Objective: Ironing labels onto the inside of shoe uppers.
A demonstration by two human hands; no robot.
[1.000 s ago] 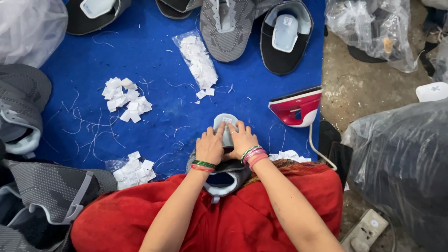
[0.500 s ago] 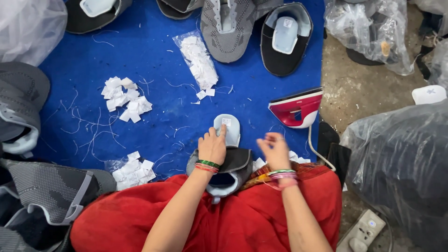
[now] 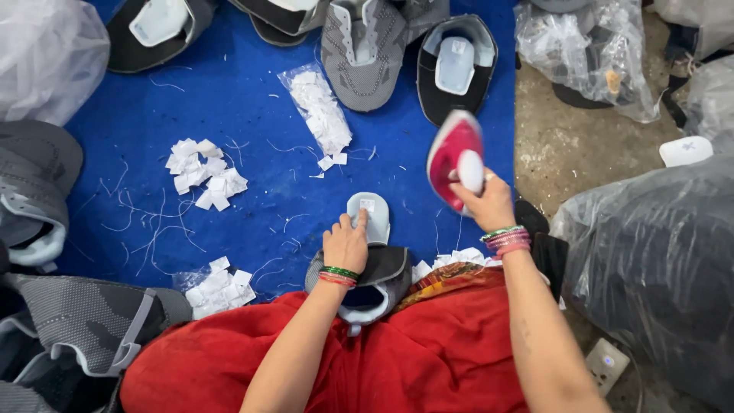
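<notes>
A grey shoe upper (image 3: 365,277) was lain at the near edge of the blue mat (image 3: 245,138), its pale tongue (image 3: 368,216) pointed far. The left hand (image 3: 345,245) was rested on it, fingers held together, fingertips (image 3: 359,219) pressed on the tongue's left side. To the right, a red iron (image 3: 453,157) was gripped by its white handle in the right hand (image 3: 483,200), fingers curled around it, raised above the mat.

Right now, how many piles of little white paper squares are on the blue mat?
3: a loose pile at left, one in a clear bag near the top, one by the red cloth. More may be hidden.
</notes>
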